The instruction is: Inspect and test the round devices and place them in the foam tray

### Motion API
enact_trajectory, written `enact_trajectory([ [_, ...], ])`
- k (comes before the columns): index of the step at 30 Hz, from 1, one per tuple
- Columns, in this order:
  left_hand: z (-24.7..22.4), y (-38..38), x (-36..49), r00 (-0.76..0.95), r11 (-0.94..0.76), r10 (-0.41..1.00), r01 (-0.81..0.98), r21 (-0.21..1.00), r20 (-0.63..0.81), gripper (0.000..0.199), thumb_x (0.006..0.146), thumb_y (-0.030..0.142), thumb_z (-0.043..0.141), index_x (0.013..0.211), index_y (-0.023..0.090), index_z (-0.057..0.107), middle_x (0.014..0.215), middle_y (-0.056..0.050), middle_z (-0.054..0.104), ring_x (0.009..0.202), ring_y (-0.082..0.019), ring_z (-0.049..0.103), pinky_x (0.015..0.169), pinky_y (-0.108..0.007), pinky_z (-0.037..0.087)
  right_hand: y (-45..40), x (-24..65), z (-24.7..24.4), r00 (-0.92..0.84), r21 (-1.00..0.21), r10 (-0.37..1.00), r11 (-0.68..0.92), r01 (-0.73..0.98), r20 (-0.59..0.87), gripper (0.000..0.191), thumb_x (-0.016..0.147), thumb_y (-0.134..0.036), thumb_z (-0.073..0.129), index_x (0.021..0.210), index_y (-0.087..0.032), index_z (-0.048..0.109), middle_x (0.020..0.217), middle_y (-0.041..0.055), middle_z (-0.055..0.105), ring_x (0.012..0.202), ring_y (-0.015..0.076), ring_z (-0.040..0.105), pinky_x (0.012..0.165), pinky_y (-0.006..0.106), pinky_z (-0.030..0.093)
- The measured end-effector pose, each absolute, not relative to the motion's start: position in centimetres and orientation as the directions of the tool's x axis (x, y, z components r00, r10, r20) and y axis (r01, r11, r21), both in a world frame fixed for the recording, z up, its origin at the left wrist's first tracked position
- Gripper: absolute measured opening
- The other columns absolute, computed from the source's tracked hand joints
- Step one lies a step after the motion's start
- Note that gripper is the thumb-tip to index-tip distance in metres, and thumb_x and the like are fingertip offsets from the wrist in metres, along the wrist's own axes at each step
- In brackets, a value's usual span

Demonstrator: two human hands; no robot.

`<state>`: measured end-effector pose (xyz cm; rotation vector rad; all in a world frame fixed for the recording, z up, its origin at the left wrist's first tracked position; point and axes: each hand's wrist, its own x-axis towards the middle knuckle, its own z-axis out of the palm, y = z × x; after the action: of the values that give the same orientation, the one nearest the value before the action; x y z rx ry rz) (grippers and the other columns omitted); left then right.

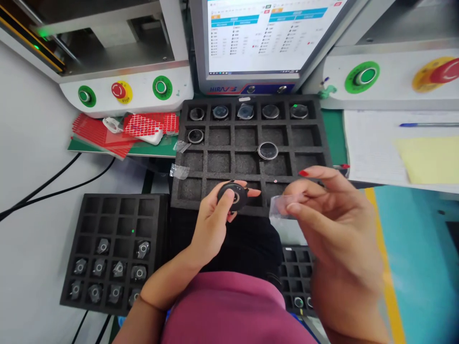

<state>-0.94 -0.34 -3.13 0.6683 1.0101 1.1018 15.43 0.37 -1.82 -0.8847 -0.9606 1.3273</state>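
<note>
A round black watch body (237,196) is held in my left hand (214,220), with the thumb across its face and fingers beneath. My right hand (332,215) pinches a small clear plastic film (279,206) between thumb and finger, to the right of the watch body. Both hands are over the near edge of a black foam tray (253,181). A round watch (267,151) lies tilted over a divider of that tray. Several more watches, such as one silver-rimmed watch (195,136), sit in its upper compartments.
A second foam tray (93,204) at the lower left holds several wrapped watch bodies. Behind are a monitor (254,38) and machine panels with green and red buttons (119,90). Red sheets (96,134) lie left, a pen (426,125) and papers right. Another tray (296,267) is below.
</note>
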Motion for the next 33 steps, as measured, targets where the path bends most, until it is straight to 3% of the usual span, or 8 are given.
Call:
enact_trajectory([
  [4,-3.2,-1.0,-1.1,0.091,0.321,0.944,-0.465,0.825,-0.316,0.036,0.096,0.046,0.060,0.109,0.015,0.073,0.107,-0.010,0.078,0.067,-0.011,0.061,0.061,-0.022,0.048,-0.5,13.3,-1.9,0.060,-0.918,0.998,-0.004,-0.396,-0.031,0.034,0.075,-0.014,0.086,0.100,-0.024,0.065,0.068,-0.0049,0.067,0.059,0.0107,0.062,0.056,0.019,0.056],
  [7,-3.4,-1.6,-1.2,0.114,0.246,0.969,-0.435,0.866,-0.218,0.034,0.100,0.042,0.056,0.111,0.016,0.075,0.113,-0.010,0.076,0.087,-0.018,0.069,0.078,-0.028,0.055,-0.9,12.4,-2.1,0.137,-0.931,0.989,0.002,-0.366,-0.052,0.034,0.073,-0.015,0.086,0.097,-0.023,0.063,0.068,-0.0049,0.067,0.057,0.0108,0.062,0.057,0.021,0.056],
  [11,-3.7,-2.4,-1.0,0.065,0.136,0.991,-0.396,0.908,-0.120,0.038,0.104,0.044,0.048,0.117,0.019,0.074,0.120,-0.010,0.075,0.112,-0.025,0.067,0.098,-0.036,0.052,-1.1,11.7,-2.2,0.153,-0.924,0.986,-0.008,-0.382,-0.072,0.034,0.073,-0.012,0.084,0.096,-0.023,0.062,0.069,-0.0059,0.067,0.057,0.0104,0.063,0.060,0.020,0.058],
  [17,-4.0,-3.0,-0.8,0.022,0.086,0.996,-0.406,0.910,-0.084,0.052,0.106,0.054,0.036,0.121,0.020,0.072,0.122,-0.009,0.075,0.113,-0.026,0.068,0.093,-0.036,0.055,-0.9,11.1,-2.2,0.111,-0.926,0.989,-0.045,-0.376,-0.093,0.035,0.070,-0.006,0.078,0.097,-0.023,0.062,0.065,-0.0077,0.067,0.052,0.0101,0.063,0.056,0.020,0.057],
  [23,-4.1,-3.2,-1.1,0.037,0.016,0.999,-0.365,0.931,-0.003,0.052,0.107,0.052,0.033,0.125,0.020,0.070,0.128,-0.010,0.072,0.118,-0.026,0.067,0.103,-0.040,0.051,-0.7,11.0,-1.9,0.073,-0.935,0.992,-0.068,-0.347,-0.099,0.036,0.070,-0.006,0.077,0.097,-0.023,0.061,0.064,-0.0073,0.067,0.052,0.0111,0.063,0.054,0.020,0.058],
  [30,-3.6,-2.7,-1.2,0.052,-0.054,0.996,-0.312,0.948,0.074,0.038,0.098,0.043,0.063,0.124,0.016,0.066,0.123,-0.013,0.074,0.110,-0.023,0.072,0.096,-0.035,0.058,-0.8,10.9,-1.8,0.079,-0.923,0.989,-0.088,-0.375,-0.127,0.037,0.071,-0.007,0.079,0.098,-0.023,0.060,0.065,-0.0074,0.067,0.055,0.0110,0.065,0.054,0.019,0.057],
  [33,-3.4,-2.4,-1.1,0.011,-0.056,0.998,-0.265,0.963,0.061,0.031,0.098,0.039,0.063,0.119,0.017,0.068,0.121,-0.011,0.076,0.104,-0.021,0.074,0.091,-0.031,0.060,-0.8,10.8,-1.9,0.074,-0.923,0.987,-0.103,-0.370,-0.140,0.039,0.070,-0.007,0.080,0.098,-0.023,0.059,0.066,-0.0078,0.066,0.053,0.0103,0.064,0.053,0.019,0.057],
])
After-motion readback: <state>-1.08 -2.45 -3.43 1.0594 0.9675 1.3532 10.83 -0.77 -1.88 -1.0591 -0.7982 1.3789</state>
